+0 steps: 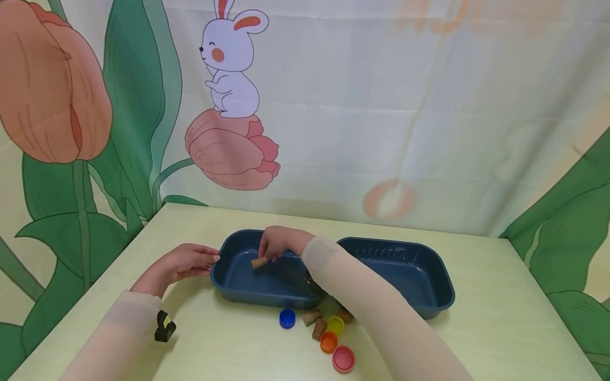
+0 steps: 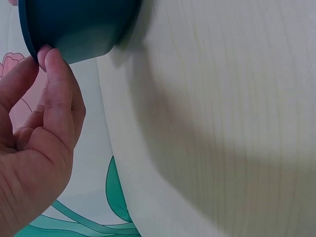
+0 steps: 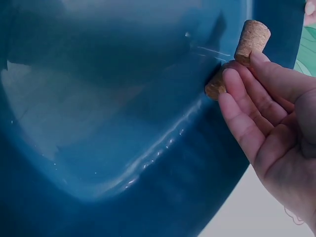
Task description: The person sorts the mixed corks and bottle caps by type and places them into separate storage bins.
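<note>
My left hand (image 1: 188, 261) pinches the left end of a dark blue plastic basin (image 1: 267, 300) by its rim, thumb on one side and fingertips on the other in the left wrist view. Inside that basin, my right hand (image 1: 278, 243) holds a cork (image 3: 253, 42) between thumb and fingers. A second cork (image 3: 216, 86) shows by the fingertips in the right wrist view; whether it is gripped or lies on the basin I cannot tell.
Another dark blue basin (image 1: 445, 296) stands to the right, partly behind the right sleeve. In front lie several corks (image 1: 319, 329), a blue cap (image 1: 287, 318), a yellow cap (image 1: 335, 325), an orange cap (image 1: 329, 342) and a red cap (image 1: 343, 359).
</note>
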Tool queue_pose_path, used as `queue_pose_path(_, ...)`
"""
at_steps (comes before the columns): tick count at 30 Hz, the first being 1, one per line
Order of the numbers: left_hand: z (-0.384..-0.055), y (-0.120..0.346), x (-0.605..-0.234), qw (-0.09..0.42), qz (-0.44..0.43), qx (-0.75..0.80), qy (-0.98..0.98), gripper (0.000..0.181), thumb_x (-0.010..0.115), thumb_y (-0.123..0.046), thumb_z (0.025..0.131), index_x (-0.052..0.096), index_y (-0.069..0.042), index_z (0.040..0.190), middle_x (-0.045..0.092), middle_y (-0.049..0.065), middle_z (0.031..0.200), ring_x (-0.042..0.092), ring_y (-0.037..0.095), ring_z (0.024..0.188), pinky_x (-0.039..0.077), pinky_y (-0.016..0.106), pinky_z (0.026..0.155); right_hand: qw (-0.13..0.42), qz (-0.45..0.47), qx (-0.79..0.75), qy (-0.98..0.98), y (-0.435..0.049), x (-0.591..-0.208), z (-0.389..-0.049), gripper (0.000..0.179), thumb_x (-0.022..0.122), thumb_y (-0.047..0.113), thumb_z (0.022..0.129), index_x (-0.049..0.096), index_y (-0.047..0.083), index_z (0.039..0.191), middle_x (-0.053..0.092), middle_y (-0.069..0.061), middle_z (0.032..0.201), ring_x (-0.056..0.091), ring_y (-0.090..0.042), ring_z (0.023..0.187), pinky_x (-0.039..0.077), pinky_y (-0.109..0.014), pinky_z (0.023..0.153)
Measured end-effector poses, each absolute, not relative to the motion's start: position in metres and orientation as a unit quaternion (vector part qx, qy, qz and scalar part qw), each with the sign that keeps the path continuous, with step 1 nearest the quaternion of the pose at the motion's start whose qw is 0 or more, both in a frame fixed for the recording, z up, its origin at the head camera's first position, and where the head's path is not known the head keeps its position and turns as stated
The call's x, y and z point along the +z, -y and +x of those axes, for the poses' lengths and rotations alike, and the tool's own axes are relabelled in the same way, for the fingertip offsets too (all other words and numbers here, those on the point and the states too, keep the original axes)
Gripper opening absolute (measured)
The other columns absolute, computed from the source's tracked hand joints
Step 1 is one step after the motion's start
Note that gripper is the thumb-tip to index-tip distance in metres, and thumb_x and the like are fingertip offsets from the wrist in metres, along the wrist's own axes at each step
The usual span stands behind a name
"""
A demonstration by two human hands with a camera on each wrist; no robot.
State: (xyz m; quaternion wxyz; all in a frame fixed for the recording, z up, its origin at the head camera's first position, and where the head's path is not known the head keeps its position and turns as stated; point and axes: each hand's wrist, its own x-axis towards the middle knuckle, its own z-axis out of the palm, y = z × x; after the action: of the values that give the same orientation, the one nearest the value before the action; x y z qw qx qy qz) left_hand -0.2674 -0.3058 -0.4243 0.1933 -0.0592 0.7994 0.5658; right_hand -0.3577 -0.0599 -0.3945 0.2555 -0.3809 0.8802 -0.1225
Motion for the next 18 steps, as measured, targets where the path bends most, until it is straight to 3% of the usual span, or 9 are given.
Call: queue_pose_path(18, -0.2667, 0.3049, -0.4228, 0.192, -0.064, 0.559, -0.804, 0.055, 0.058, -0.015, 0.104, 0.04, 0.016, 0.147, 0.071, -0.003, 0.093, 0.067, 0.006, 0.079, 0.062, 0.02, 0.076, 0.262, -0.378, -0.063, -0.885, 0.0685, -0.3972, -0.3516, 0.021, 0.065, 0.006, 0.099, 0.077, 0.007, 0.117, 0.077, -0.012, 0.115, 0.062, -0.011, 0.077, 0.057, -0.026, 0.077)
